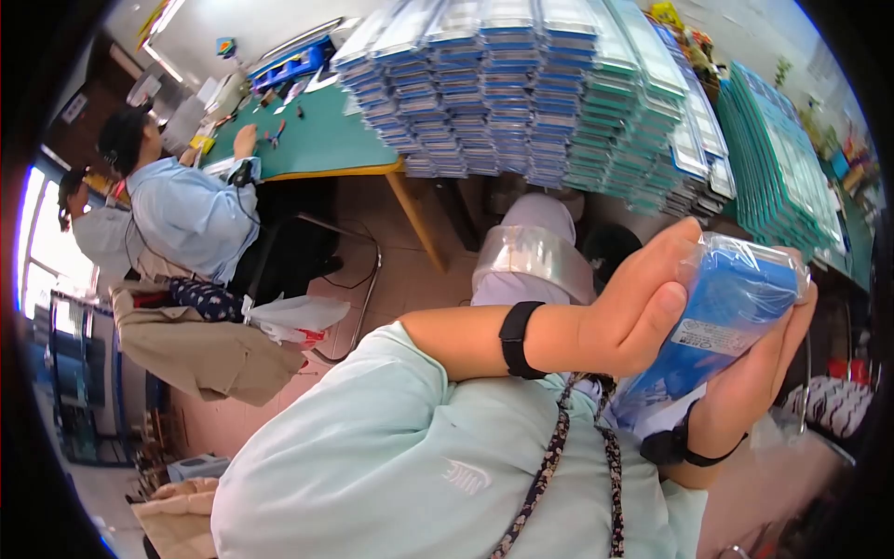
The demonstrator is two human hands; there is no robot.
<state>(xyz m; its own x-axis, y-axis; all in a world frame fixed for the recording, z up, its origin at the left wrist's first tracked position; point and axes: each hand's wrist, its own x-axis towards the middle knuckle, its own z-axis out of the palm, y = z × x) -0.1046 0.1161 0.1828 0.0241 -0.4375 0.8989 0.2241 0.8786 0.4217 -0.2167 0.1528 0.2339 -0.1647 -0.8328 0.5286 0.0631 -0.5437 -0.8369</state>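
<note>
Both my hands grip a blue package point(745, 279) wrapped in clear, shiny plastic, with a white label on its side. My left hand point(638, 303) closes on its left edge, thumb bent against it. My right hand point(759, 363) wraps the right side, its fingers partly hidden behind the package. The package is held tilted in front of my chest, its lower end close to my shirt. A wide roll of clear film or tape point(531, 261) rests at my leg; whether it encircles the leg I cannot tell.
Tall stacks of flat, plastic-wrapped blue packs point(466, 93) and teal packs point(624, 121) stand ahead. More teal packs point(778, 158) stand at right. Left, a co-worker in a light blue shirt point(191, 210) sits at the green table point(345, 140), near a jacket-draped chair point(205, 345).
</note>
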